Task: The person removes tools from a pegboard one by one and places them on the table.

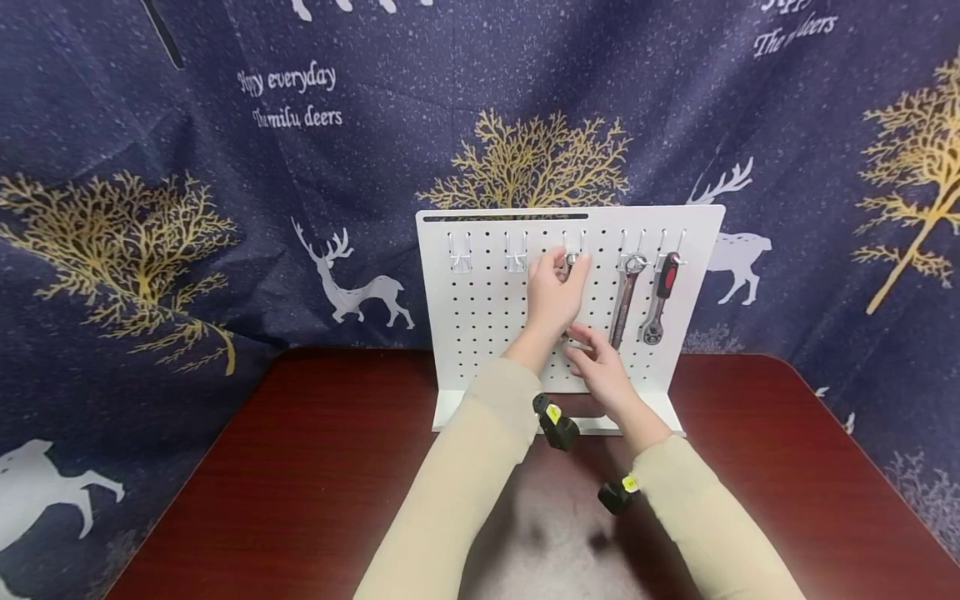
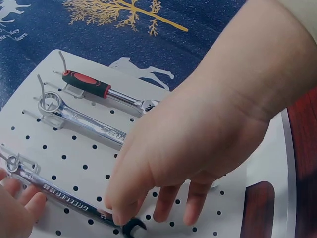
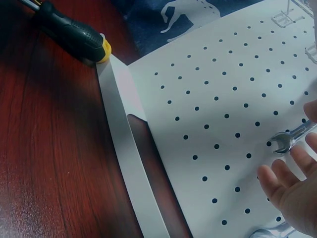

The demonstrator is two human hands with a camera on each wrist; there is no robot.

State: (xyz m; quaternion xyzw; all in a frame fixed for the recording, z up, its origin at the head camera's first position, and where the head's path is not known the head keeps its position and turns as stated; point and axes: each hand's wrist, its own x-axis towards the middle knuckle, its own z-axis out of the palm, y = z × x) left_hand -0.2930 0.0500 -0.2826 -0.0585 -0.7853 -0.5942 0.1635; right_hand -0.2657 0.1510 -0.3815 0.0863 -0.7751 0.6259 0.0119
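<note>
A chrome combination wrench (image 2: 64, 196) lies along the white pegboard (image 1: 480, 333), its ring end at a wire hook. Beside that ring is my left hand (image 1: 553, 292), thumb and fingers spread about it with a gap showing. In the left wrist view, the fingertips of the left hand (image 2: 17, 208) sit alongside the shank. Lower down, my right hand (image 1: 602, 375) pinches the wrench near its open end (image 3: 284, 142). The other fingers of the right hand (image 2: 178, 144) stand out loosely.
On the board's right hang a larger combination wrench (image 1: 625, 300) and a red-and-black-handled ratchet (image 1: 660, 300). Wire hooks (image 1: 460, 258) without tools are at left. A black handle with a yellow collar (image 3: 74, 37), like a screwdriver's, appears by the board's base (image 3: 116, 129). The table (image 1: 300, 467) is dark red.
</note>
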